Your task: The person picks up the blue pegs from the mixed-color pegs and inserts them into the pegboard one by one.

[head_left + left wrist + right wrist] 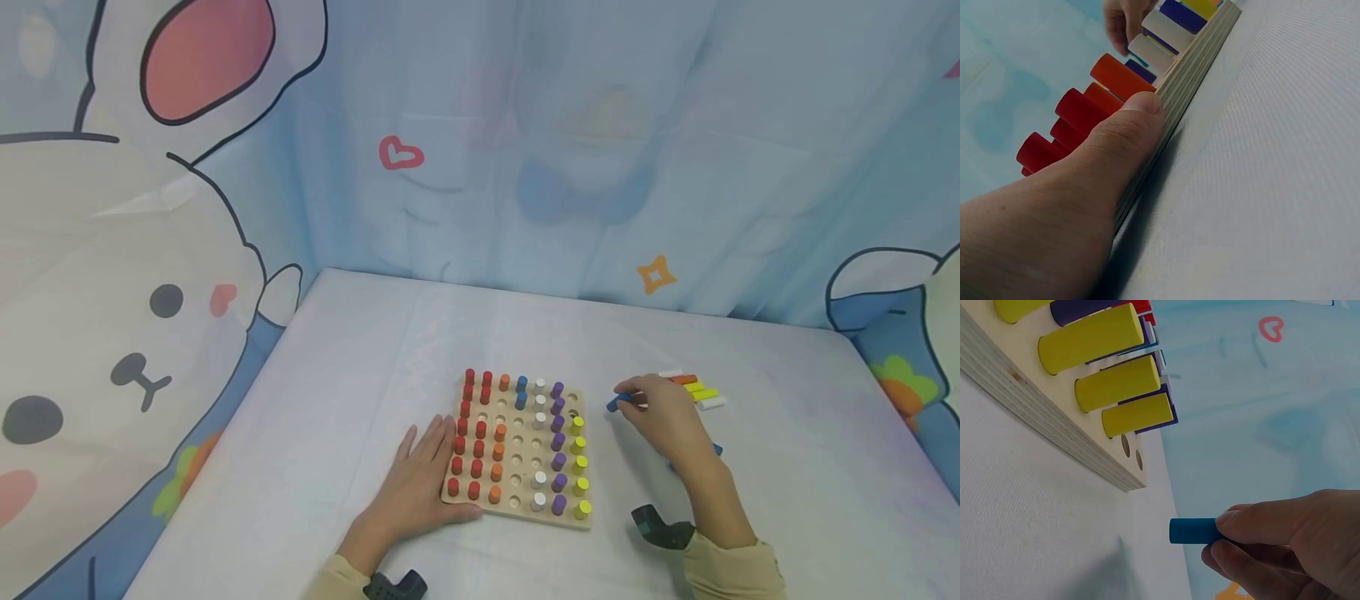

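Observation:
A wooden pegboard (527, 515) lies on the table with rows of upright pegs, among them red pegs (477, 468), orange pegs (497, 472), white pegs (539, 481), purple pegs (558, 462) and yellow pegs (1100, 337). Two blue pegs (521, 392) stand near its far side. My left hand (416, 492) rests against the board's left side, fingers extended, its thumb (1119, 134) along the near edge. To the right of the board, my right hand (671, 421) pinches a blue peg (1194, 530) between thumb and fingers, one end sticking out. Bare holes show among the middle columns.
Beyond the right hand lie loose pegs: orange (684, 379), yellow (705, 394) and white (711, 403). Some blue (717, 449) shows beside the right forearm, which partly hides it. A printed curtain (480, 208) hangs behind the white table (360, 367).

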`<action>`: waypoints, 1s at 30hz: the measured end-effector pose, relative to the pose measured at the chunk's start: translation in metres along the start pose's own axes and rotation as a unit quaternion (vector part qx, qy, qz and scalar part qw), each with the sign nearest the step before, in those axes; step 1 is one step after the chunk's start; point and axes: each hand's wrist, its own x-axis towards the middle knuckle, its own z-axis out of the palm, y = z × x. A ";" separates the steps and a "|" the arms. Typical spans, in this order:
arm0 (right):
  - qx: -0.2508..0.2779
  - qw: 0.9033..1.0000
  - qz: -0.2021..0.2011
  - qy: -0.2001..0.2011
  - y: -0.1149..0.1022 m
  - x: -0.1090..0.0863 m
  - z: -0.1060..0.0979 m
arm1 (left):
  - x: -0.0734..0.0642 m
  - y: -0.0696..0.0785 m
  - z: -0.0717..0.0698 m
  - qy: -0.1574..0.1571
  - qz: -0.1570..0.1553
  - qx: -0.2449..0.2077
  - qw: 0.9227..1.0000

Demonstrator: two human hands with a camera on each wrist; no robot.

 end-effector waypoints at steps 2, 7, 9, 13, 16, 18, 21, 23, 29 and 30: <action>0.001 1.000 -0.004 0.002 -0.001 0.000 -0.001 | 0.000 0.000 0.000 0.000 -0.001 -0.001 1.000; 0.005 1.000 -0.009 0.005 -0.007 -0.002 -0.004 | 0.001 0.000 0.001 -0.002 -0.002 -0.004 1.000; 0.007 1.000 -0.008 0.006 -0.011 -0.003 -0.006 | 0.001 -0.001 0.001 -0.001 -0.002 -0.003 1.000; 0.011 1.000 -0.007 0.007 -0.018 -0.005 -0.008 | 0.001 -0.001 0.001 0.000 0.000 -0.002 1.000; 0.012 1.000 -0.010 0.012 -0.021 -0.007 -0.009 | 0.000 -0.001 0.001 0.002 0.001 -0.002 1.000; 0.014 1.000 -0.014 0.017 -0.024 -0.008 -0.010 | 0.000 -0.001 0.001 0.004 0.003 -0.002 1.000; 0.017 0.999 -0.021 0.025 -0.028 -0.010 -0.011 | 0.000 -0.001 0.001 0.006 0.005 -0.003 1.000; 0.022 0.999 -0.027 0.030 -0.031 -0.011 -0.011 | 0.000 -0.001 0.001 0.007 0.006 -0.001 1.000; 0.039 0.997 -0.046 0.047 -0.038 -0.016 -0.011 | -0.001 -0.001 0.001 0.008 0.006 -0.002 1.000; 0.041 0.997 -0.049 0.050 -0.040 -0.016 -0.010 | -0.001 -0.001 0.001 0.007 0.006 -0.002 1.000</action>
